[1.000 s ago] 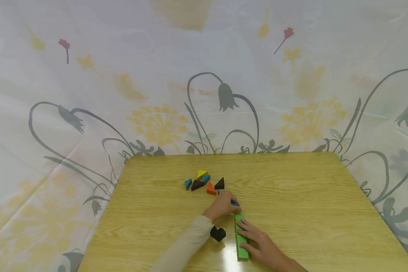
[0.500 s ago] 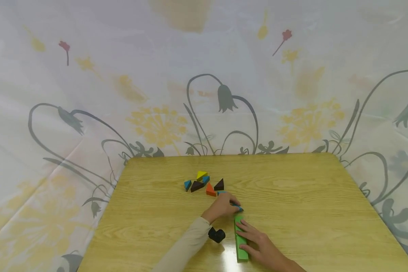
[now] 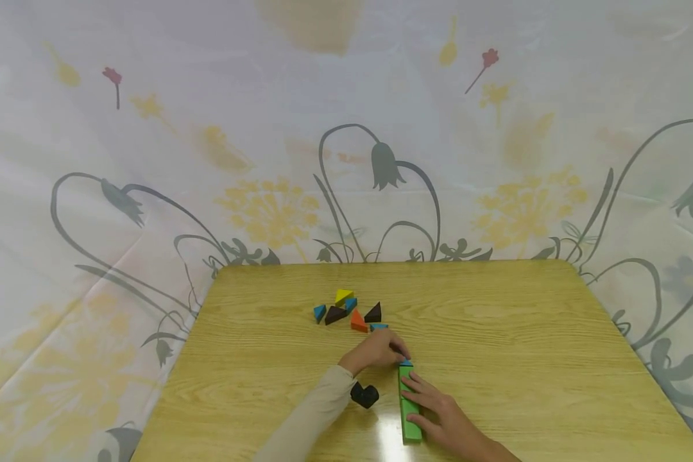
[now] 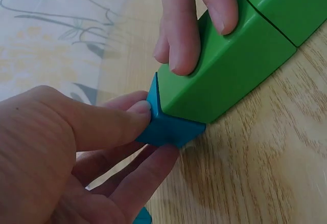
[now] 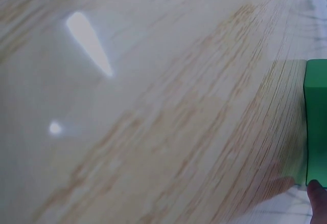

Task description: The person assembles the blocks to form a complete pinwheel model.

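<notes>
A row of green blocks (image 3: 412,428) lies on the table, with a thin seam between two of them in the left wrist view. My left hand (image 3: 375,350) pinches a small blue triangular block (image 4: 171,129) between thumb and fingers. Its longer face meets the far end of the green row. My right hand (image 3: 447,417) rests on the green blocks from the right, fingers spread and fairly straight; two fingertips (image 4: 183,55) lie on the top face near the blue block. In the right wrist view only a green block's end (image 5: 317,127) and a bit of finger show.
Beyond my left hand lie loose triangular blocks: yellow (image 3: 343,296), orange (image 3: 358,321), black (image 3: 373,313) and several others, including a blue one (image 3: 379,327) close to the knuckles. A black rounded object (image 3: 365,394) sits beside the left sleeve. A patterned cloth (image 3: 346,128) hangs behind the table.
My left hand has turned the blue triangular block and brought it slightly nearer, up against the far end of the green row. My right hand stays on the green blocks.
</notes>
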A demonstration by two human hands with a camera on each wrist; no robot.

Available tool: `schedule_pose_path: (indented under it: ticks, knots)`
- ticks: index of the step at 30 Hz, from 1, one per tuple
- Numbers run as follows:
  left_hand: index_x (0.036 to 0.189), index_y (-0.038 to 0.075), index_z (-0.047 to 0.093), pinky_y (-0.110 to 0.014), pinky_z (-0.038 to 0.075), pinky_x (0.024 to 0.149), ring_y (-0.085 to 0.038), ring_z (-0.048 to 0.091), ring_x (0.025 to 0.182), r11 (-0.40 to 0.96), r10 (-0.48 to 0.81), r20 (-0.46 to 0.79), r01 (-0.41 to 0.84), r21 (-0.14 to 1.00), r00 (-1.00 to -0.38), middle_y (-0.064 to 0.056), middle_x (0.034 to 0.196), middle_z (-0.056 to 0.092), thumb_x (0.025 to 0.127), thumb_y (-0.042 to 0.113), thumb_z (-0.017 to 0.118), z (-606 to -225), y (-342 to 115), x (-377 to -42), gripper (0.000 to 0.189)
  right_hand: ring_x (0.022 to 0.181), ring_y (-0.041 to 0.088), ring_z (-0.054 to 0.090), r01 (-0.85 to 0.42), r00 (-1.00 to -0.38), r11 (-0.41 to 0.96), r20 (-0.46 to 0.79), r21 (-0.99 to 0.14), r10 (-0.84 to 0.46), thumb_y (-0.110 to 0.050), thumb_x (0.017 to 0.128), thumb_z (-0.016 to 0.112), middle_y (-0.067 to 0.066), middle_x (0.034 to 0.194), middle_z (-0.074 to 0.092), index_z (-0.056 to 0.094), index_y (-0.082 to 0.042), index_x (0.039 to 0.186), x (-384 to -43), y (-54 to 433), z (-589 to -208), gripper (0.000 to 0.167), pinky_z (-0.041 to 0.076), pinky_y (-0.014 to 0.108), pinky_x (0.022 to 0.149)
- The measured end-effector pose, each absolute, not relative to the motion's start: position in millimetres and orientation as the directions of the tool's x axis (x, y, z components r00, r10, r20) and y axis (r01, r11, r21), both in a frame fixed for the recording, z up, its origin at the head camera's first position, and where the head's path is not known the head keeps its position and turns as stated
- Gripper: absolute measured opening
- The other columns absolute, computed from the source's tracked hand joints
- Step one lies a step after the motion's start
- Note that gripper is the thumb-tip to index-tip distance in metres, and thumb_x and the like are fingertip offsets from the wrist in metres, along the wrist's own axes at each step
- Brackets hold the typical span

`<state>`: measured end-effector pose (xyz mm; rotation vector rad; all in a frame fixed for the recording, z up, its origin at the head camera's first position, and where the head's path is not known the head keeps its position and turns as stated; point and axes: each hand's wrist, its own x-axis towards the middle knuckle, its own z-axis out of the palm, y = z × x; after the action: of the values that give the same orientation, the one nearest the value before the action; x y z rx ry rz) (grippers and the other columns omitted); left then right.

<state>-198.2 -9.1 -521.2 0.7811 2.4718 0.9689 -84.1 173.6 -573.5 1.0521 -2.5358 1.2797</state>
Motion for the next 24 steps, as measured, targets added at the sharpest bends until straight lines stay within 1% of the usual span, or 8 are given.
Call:
schedule_pose_path:
  ticks: [7, 13, 17, 21, 24]
  knots:
    - [0.091, 0.01, 0.076, -0.015, 0.047, 0.068, -0.001, 0.059, 0.078, 0.591, 0.639, -0.112, 0.393, 0.704, -0.761, 0.005, 0.088, 0.07, 0.088, 0.009, 0.067, -526.6, -11.0, -200.2, 0.01, 0.129, 0.037, 0.037, -0.628, -0.753, 0.395, 0.394, -0.671, -0.528, -0.017, 0.089, 0.066, 0.019, 0.136, 0.049, 0.062, 0.002, 0.122, -85.8, 173.9, -573.0, 0.039, 0.026, 0.017, 0.103]
    - [0.093, 0.008, 0.076, -0.015, 0.047, 0.07, -0.001, 0.06, 0.078, 0.57, 0.653, -0.114, 0.387, 0.725, -0.749, 0.003, 0.088, 0.07, 0.088, 0.009, 0.068, -524.8, -12.4, -199.4, 0.01, 0.129, 0.037, 0.039, -0.641, -0.746, 0.405, 0.406, -0.652, -0.529, -0.018, 0.088, 0.067, 0.019, 0.135, 0.05, 0.063, 0.0, 0.121, -85.6, 173.7, -575.1, 0.038, 0.028, 0.018, 0.103]
    - [0.092, 0.009, 0.076, -0.015, 0.047, 0.07, 0.0, 0.059, 0.078, 0.569, 0.653, -0.113, 0.387, 0.726, -0.749, 0.005, 0.088, 0.07, 0.088, 0.009, 0.067, -526.0, -13.7, -199.1, 0.01, 0.13, 0.034, 0.039, -0.642, -0.744, 0.399, 0.406, -0.654, -0.531, -0.017, 0.089, 0.067, 0.02, 0.135, 0.05, 0.062, 0.001, 0.122, -84.8, 173.9, -574.8, 0.038, 0.03, 0.019, 0.103]
    - [0.093, 0.008, 0.076, -0.015, 0.048, 0.069, 0.0, 0.059, 0.077, 0.566, 0.642, -0.125, 0.358, 0.742, -0.756, 0.005, 0.088, 0.07, 0.088, 0.009, 0.067, -527.5, -14.5, -198.9, 0.01, 0.132, 0.03, 0.037, -0.629, -0.75, 0.394, 0.391, -0.67, -0.533, -0.018, 0.089, 0.066, 0.02, 0.136, 0.05, 0.061, 0.002, 0.123, -84.9, 174.0, -575.2, 0.039, 0.028, 0.017, 0.102]
    - [0.095, 0.008, 0.076, -0.017, 0.049, 0.071, -0.003, 0.061, 0.081, 0.563, 0.635, -0.132, 0.339, 0.754, -0.761, 0.004, 0.092, 0.07, 0.088, 0.009, 0.068, -526.4, -15.9, -198.6, 0.011, 0.133, 0.03, 0.036, -0.622, -0.755, 0.398, 0.382, -0.674, -0.532, -0.019, 0.089, 0.066, 0.019, 0.136, 0.049, 0.062, 0.001, 0.123, -85.4, 174.2, -576.2, 0.039, 0.027, 0.016, 0.102]
